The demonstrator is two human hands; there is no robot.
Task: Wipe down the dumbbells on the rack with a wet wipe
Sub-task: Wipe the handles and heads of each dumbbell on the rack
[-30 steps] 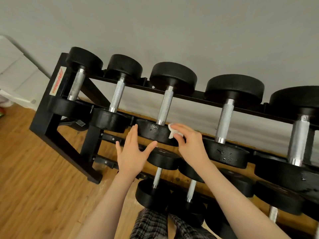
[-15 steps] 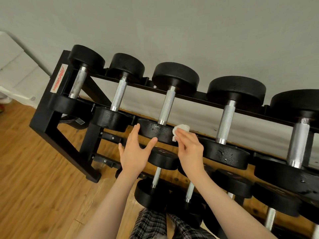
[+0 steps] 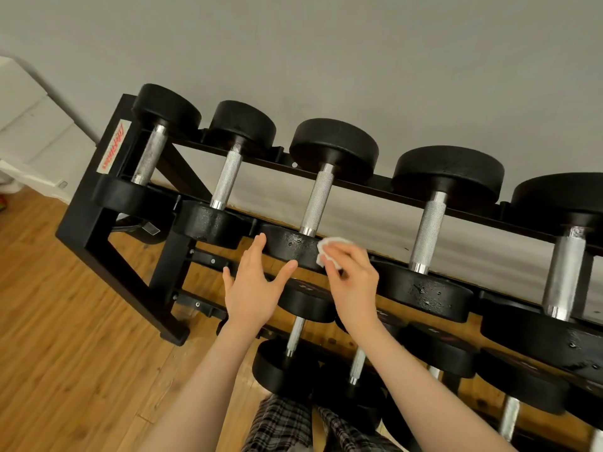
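Observation:
Several black dumbbells with silver knurled handles lie across the top shelf of a black rack (image 3: 107, 243). The third dumbbell from the left (image 3: 315, 203) has its near head in front of me. My right hand (image 3: 354, 282) presses a small white wet wipe (image 3: 326, 247) against the right side of that near head. My left hand (image 3: 254, 285) is open, fingers spread, its fingertips touching the left side of the same head. Wet spots glisten on the near heads of this dumbbell and of the one to its right (image 3: 427, 230).
More dumbbells (image 3: 293, 340) lie on the lower shelves below my hands. A grey wall stands right behind the rack. Wooden floor (image 3: 65, 353) spreads to the left. My plaid trousers (image 3: 284, 425) show at the bottom edge.
My right hand with the wipe has slid a little up and round the right side of the near head. My left hand has stayed against the head's left side.

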